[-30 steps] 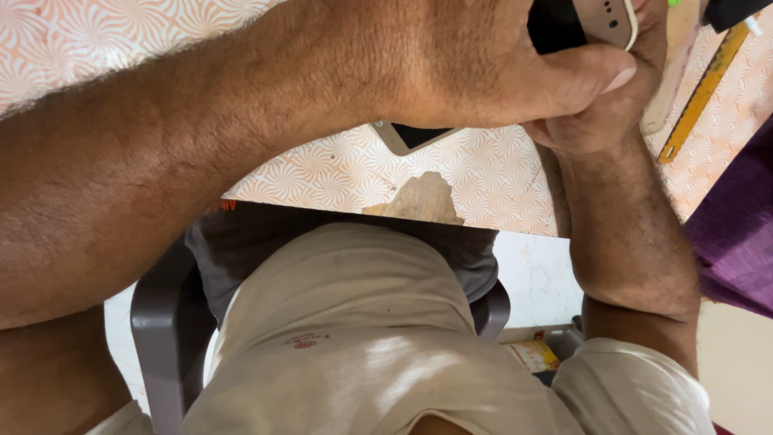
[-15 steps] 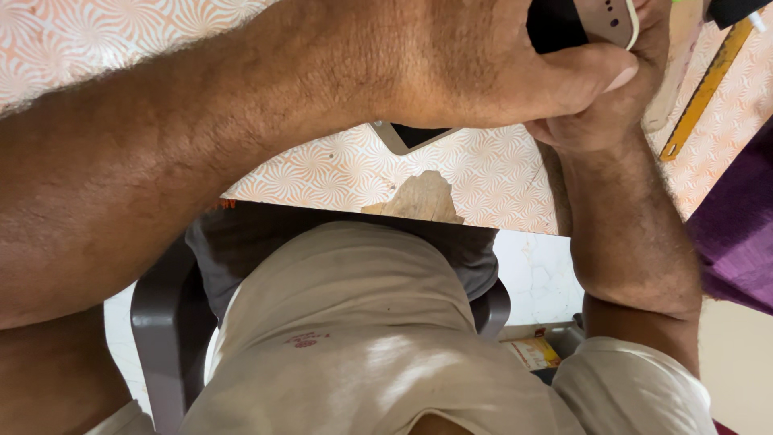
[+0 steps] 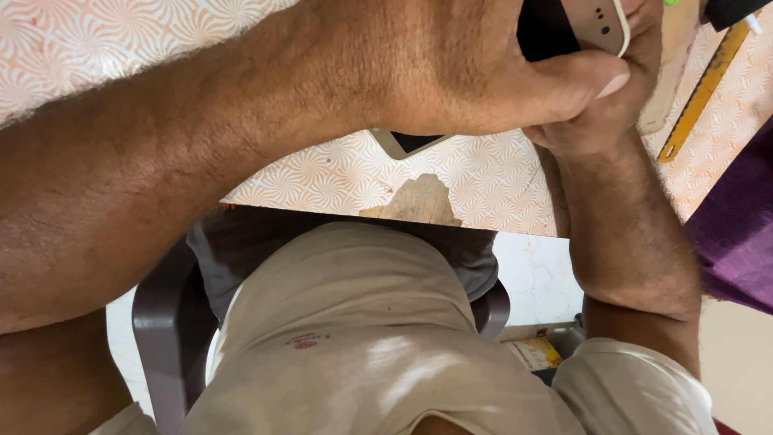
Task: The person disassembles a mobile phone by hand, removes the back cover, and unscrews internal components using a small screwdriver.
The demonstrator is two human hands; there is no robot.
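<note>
The largest thing in view is the left forearm, which crosses from the lower left of the frame up to the top centre, where the left hand point(image 3: 475, 72) curls over a dark phone-like device point(image 3: 541, 31) with a pale beige back, its thumb pressed flat along the device's lower edge. Below that, the person's beige shirt point(image 3: 362, 322) fills the lower middle, with a grey plastic chair point(image 3: 165, 322) showing at lower left.

The table point(image 3: 338, 169), covered in an orange-and-white swirl pattern, runs across the upper half; a patch of covering is torn away at its near edge, baring brown wood. The right forearm rises from the lower right, and the right hand point(image 3: 612, 121) sits under the left, its fingers wrapped up around the device from beneath (most of the fingers are hidden, so how hard it is clamping cannot be judged). A purple cloth point(image 3: 737, 225) lies at the right edge.

Smaller things: a yellow ruler point(image 3: 699, 93) slants along the upper right, and the corner of a second flat device point(image 3: 407, 145) peeps out beneath the left wrist, lying on the table.

Against the frames from a second and half a second ago, almost nothing has shifted: both hands keep the same grip and the device stays at the top centre, so the work looks like a steady, held effort, not a change of position.
</note>
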